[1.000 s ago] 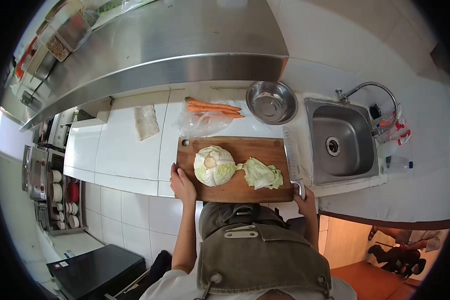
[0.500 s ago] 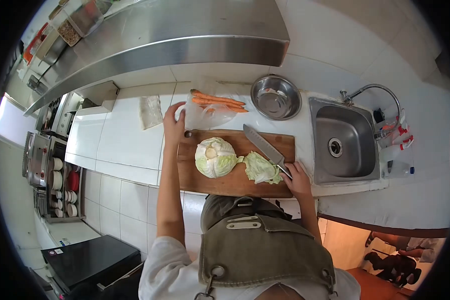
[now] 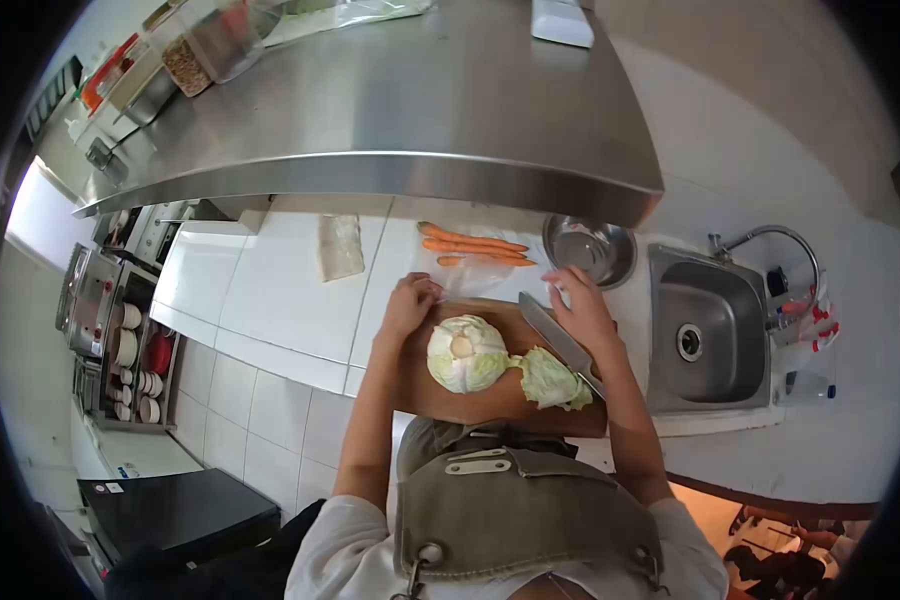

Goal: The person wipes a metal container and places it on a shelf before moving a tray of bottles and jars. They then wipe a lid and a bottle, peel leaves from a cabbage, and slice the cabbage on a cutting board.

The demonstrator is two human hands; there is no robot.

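A trimmed cabbage head (image 3: 467, 365) rests stem end up on the wooden cutting board (image 3: 500, 412). Beside it lie loose cabbage leaves (image 3: 552, 382), with a large kitchen knife (image 3: 558, 335) flat along their right side. My left hand (image 3: 408, 305), fingers bent, is at the board's far left corner, closed at the edge of a clear plastic bag (image 3: 480, 276). Over the far end of the knife, my right hand (image 3: 582, 308) reaches forward with fingers apart and nothing visible in it. Several carrots (image 3: 475, 243) lie at the bag's far side.
A steel bowl (image 3: 592, 250) stands behind my right hand, partly under the overhanging steel shelf (image 3: 400, 110). To the right is a sink (image 3: 715, 375) with a curved faucet (image 3: 770, 235). A flat clear packet (image 3: 340, 247) lies on the white tiled counter (image 3: 290, 290).
My right hand has let go of the knife handle and moved forward past the blade. My left hand has shifted right toward the board's corner, and the bag looks more gathered. The view has tilted up.
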